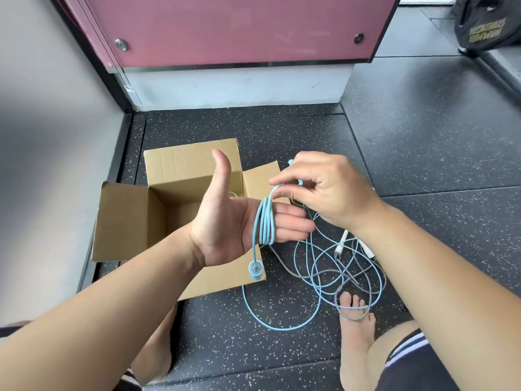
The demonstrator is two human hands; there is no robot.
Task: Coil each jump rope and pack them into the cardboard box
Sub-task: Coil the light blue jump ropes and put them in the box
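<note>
A light blue jump rope (264, 221) is wound in several turns round the straight fingers of my left hand (236, 218), whose palm faces me with the thumb up. One blue handle (256, 270) hangs below that hand. My right hand (318, 190) pinches the blue rope just above the coil. The open cardboard box (135, 218) stands on the floor behind my left hand; a thin green strand shows inside it. More blue and grey rope (335, 275) lies tangled on the floor to the right, with white handles (341, 245).
Black speckled rubber floor (282, 128) all round. A pink panel (225, 26) and a grey wall close the back and left. A black weight plate (487, 26) sits far right. My bare feet (356, 320) rest near the tangle, a grey loop over the right toes.
</note>
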